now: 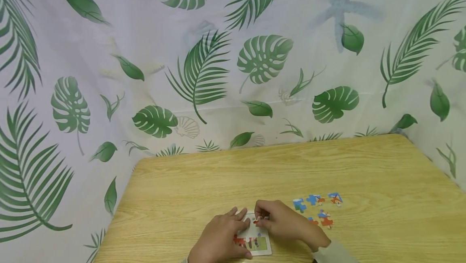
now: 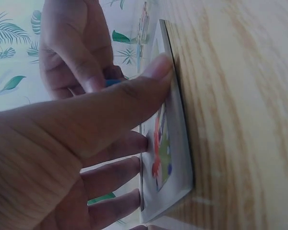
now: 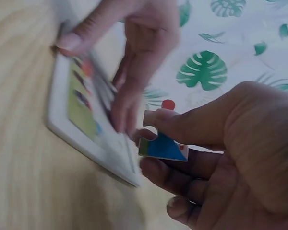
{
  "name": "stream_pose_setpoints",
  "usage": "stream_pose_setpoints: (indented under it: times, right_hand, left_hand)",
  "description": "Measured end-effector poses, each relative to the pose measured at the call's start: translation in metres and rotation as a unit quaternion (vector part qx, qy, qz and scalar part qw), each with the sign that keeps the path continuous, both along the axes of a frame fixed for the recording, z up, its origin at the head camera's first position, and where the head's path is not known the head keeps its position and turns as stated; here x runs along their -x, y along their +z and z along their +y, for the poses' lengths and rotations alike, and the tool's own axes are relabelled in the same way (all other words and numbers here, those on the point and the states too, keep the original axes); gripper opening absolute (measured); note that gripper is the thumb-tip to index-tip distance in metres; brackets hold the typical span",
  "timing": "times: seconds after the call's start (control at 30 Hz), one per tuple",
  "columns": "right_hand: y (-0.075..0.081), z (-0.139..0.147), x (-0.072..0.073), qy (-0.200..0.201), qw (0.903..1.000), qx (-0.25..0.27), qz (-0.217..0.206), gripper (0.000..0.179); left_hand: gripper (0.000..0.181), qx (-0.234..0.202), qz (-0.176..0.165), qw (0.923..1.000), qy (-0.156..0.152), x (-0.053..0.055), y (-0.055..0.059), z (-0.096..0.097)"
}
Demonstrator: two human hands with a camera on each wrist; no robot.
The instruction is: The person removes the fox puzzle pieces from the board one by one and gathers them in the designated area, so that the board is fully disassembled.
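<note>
A small white puzzle tray (image 1: 270, 247) lies on the table, with red and green joined pieces (image 1: 259, 243) along its near side. My left hand (image 1: 218, 235) rests on the tray's left side, its fingers extended and its thumb (image 2: 156, 69) on the rim. Above the tray's far part, my right hand (image 1: 285, 220) pinches a jigsaw piece (image 3: 167, 147) between thumb and fingers. That piece has blue, green and red print. In the right wrist view it is clear of the tray surface, and the fingers cover part of it.
Several loose jigsaw pieces lie on the wooden table (image 1: 204, 186) to the right of the tray, among them a blue and green piece (image 1: 299, 205) and a red and blue one (image 1: 325, 218). A leaf-printed cloth (image 1: 218, 73) hangs behind the table.
</note>
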State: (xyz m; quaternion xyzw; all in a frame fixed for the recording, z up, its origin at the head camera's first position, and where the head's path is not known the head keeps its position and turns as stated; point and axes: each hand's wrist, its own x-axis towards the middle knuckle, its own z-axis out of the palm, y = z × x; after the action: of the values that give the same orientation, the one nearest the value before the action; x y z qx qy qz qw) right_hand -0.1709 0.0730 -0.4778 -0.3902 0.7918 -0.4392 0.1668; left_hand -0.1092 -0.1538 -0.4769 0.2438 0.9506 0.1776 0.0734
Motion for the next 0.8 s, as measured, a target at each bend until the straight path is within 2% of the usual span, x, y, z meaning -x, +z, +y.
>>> stream_pose_setpoints:
  times: [0.17, 0.37, 0.53, 0.67, 0.8]
  right_hand:
    - [0.006, 0.011, 0.005, -0.013, 0.9996, 0.023, -0.010, 0.010]
    - [0.000, 0.034, 0.011, -0.008, 0.9995, 0.028, -0.016, 0.004]
    - [-0.002, 0.065, 0.015, -0.025, 0.9995, 0.017, -0.001, 0.004]
    - [-0.002, 0.097, 0.019, -0.034, 0.9990, 0.028, 0.011, 0.013]
    - [-0.003, 0.128, 0.023, -0.066, 0.9973, 0.023, 0.023, 0.017]
  left_hand:
    - [0.081, 0.005, 0.004, 1.0000, -0.003, 0.001, 0.000, -0.001]
    - [0.081, 0.016, 0.002, 0.9999, 0.001, 0.000, 0.000, 0.000]
    - [0.082, 0.018, -0.001, 0.9998, 0.004, -0.002, 0.000, -0.001]
    - [0.082, 0.017, -0.005, 0.9998, 0.006, -0.003, 0.000, -0.002]
    - [0.081, 0.017, -0.001, 0.9998, 0.003, -0.003, 0.001, -0.002]
